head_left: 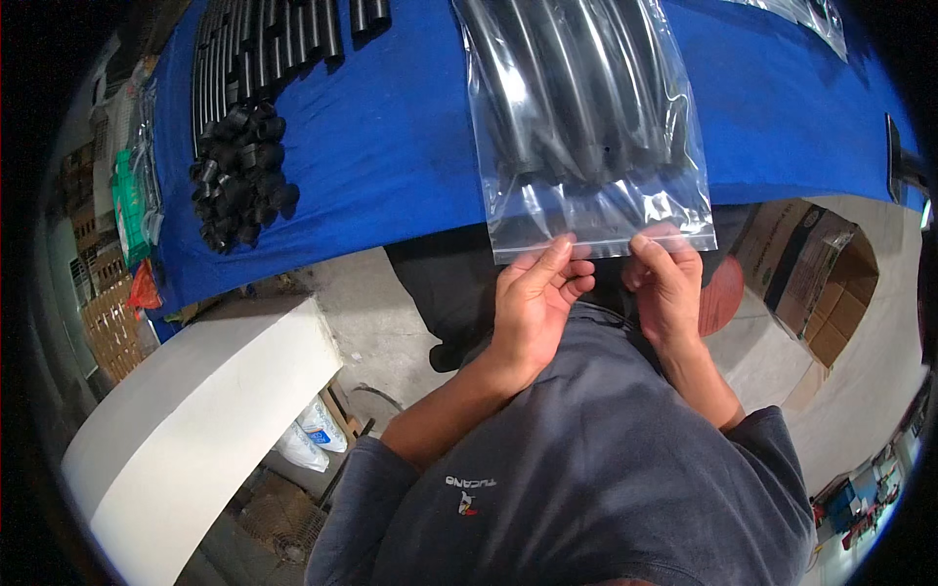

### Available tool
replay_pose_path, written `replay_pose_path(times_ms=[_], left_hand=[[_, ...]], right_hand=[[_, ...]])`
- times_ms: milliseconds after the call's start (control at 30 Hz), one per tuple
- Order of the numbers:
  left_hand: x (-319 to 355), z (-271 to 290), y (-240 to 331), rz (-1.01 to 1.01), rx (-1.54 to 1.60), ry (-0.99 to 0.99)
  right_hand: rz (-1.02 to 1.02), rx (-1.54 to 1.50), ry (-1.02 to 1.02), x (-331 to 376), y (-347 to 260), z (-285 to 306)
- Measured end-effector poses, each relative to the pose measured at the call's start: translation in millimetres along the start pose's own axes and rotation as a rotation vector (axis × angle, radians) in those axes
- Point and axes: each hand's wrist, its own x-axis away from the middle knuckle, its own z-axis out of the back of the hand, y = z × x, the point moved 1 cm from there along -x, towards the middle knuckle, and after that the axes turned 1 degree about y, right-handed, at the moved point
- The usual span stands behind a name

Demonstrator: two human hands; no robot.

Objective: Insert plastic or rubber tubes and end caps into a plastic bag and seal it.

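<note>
A clear zip bag (601,210) lies over the front edge of the blue-covered table, its zip strip toward me. Inside it are several thick black tubes (576,88), side by side. My left hand (537,303) pinches the zip edge between thumb and fingers, left of its middle. My right hand (667,283) grips the same edge farther right, thumb on top. Both hands hang just past the table edge, and the fingertips under the plastic are partly hidden.
On the blue tablecloth (391,146), a heap of short black ring-like pieces (239,181) lies left, below rows of black tubes (283,39). More clear plastic (816,20) is at the far right. A white surface (205,391) stands lower left; an open cardboard box (816,273) sits right.
</note>
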Motion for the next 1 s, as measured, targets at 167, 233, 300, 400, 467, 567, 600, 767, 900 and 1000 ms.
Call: replay_pose_path(times_ms=[167, 233, 300, 400, 467, 567, 600, 767, 900, 1000], left_hand=[[2.8, 3.0, 8.1, -0.028, -0.003, 0.054], [4.4, 5.4, 10.1, -0.030, -0.009, 0.053], [3.9, 8.4, 9.9, -0.032, -0.014, 0.049], [3.0, 9.1, 9.9, -0.032, 0.000, 0.024], [8.1, 1.7, 13.7, -0.026, 0.000, 0.065], [8.8, 14.6, 17.1, -0.068, -0.003, 0.076], [8.8, 17.2, 17.3, -0.067, -0.003, 0.077], [6.1, 22.0, 17.6, -0.078, -0.003, 0.065], [9.6, 17.4, 22.8, -0.061, -0.023, 0.055], [10.5, 24.3, 26.4, -0.104, -0.048, 0.070]], right_hand=[[0.017, 0.013, 0.024, -2.6, -3.7, -1.1], [0.016, 0.006, 0.013, -1.6, -2.4, -2.5], [0.017, 0.000, 0.002, -1.5, -1.3, -2.9], [0.007, -0.015, 0.000, -2.5, 0.8, -1.1], [-0.010, -0.023, 0.007, -2.7, 1.6, 0.1], [0.000, -0.020, 0.001, -2.4, -0.9, 1.3], [-0.001, -0.020, 0.002, -1.9, -0.6, 1.3], [-0.012, -0.041, -0.009, -1.8, -0.3, 0.5], [-0.001, -0.013, 0.019, -1.9, 1.7, 3.0], [-0.001, -0.021, 0.013, -2.4, -0.6, 4.8]])
